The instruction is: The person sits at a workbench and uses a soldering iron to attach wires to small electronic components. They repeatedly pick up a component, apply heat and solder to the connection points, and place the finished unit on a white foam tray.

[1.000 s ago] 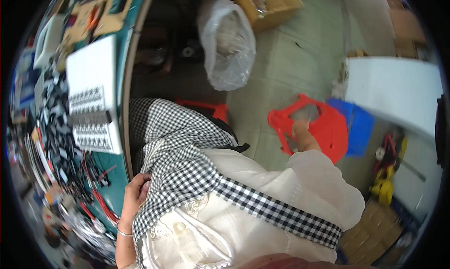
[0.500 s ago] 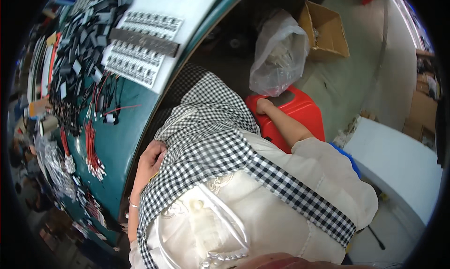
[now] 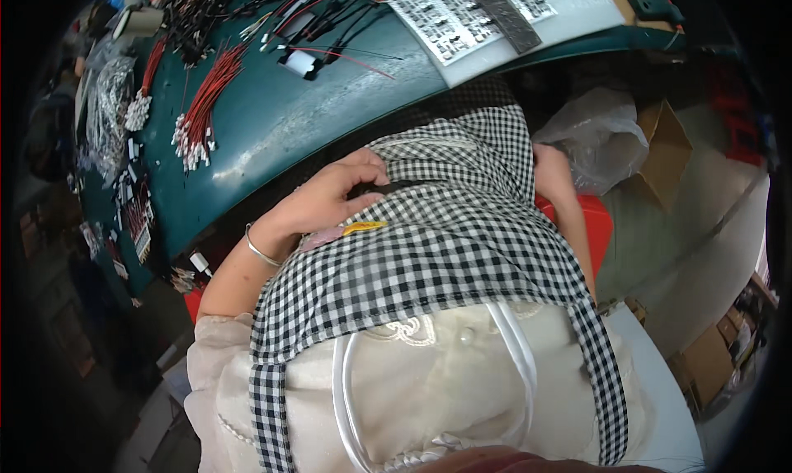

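Note:
My left hand (image 3: 334, 188) rests at my lap on the black-and-white checked apron (image 3: 429, 258). Its fingers are bent, with the thumb apart from them and nothing visible between. At the right side of the apron is my right hand (image 3: 553, 172), close to a red plastic stool (image 3: 596, 230) under me; its fingertips are hidden. Beyond my lap, the green table (image 3: 272, 135) bears white panels of small parts (image 3: 450, 32) on a pale foam sheet (image 3: 577, 11), with a dark metal bar (image 3: 503, 15) across them.
Bundles of red wires with white connectors (image 3: 206, 110) and black cables (image 3: 198, 11) lie on the table's left. A clear plastic bag (image 3: 598, 135) and a cardboard box (image 3: 664, 151) stand on the floor at right. A green-handled tool (image 3: 656, 9) lies at the far right.
My view and body have turned toward the table, which now spans the top. My right hand has moved off the stool's edge to the apron's side. My left hand remains at my lap.

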`<state>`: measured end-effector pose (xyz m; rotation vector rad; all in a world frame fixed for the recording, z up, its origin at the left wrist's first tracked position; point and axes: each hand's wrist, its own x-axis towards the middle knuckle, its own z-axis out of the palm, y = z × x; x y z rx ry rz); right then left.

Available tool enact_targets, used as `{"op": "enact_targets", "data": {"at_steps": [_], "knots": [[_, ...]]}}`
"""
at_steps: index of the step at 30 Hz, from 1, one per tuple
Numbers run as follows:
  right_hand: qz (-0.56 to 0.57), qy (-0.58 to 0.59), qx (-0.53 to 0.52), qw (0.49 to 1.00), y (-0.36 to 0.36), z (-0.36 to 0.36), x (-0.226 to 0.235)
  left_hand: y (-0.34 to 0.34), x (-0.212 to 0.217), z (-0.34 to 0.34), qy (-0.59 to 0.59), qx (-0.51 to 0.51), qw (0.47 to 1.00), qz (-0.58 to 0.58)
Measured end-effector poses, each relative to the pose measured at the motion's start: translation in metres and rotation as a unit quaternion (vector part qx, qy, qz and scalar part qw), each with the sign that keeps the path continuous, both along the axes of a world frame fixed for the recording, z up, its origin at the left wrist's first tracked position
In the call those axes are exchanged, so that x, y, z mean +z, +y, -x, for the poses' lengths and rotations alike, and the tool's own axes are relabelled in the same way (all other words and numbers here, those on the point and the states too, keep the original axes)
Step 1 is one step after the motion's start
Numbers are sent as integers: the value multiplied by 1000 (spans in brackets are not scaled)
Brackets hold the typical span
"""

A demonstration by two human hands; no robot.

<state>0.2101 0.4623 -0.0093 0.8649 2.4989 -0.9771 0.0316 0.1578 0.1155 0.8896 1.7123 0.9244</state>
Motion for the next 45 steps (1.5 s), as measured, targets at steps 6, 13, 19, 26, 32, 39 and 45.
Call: {"op": "enact_targets", "data": {"at_steps": [6, 13, 19, 26, 32, 39, 45], "knots": [[232, 264, 172, 920, -49, 51, 109, 0, -11, 0, -41, 48, 998, 21], [237, 148, 323, 904, -80, 93, 87, 3, -38, -2, -199, 181, 963, 9], [347, 68, 287, 891, -71, 95, 90, 5, -35, -5, -218, 212, 952, -8], [541, -97, 131, 825, -54, 92, 84, 20, -29, -7, -162, 220, 962, 2], [537, -172, -20, 825, -50, 92, 84, 24, -21, -19, 145, 147, 973, -101], [372, -78, 274, 884, -51, 90, 114, 15, -22, -22, 125, 153, 971, -137], [268, 75, 288, 916, -55, 68, 89, 32, -25, -12, -77, 93, 992, -36]]}}
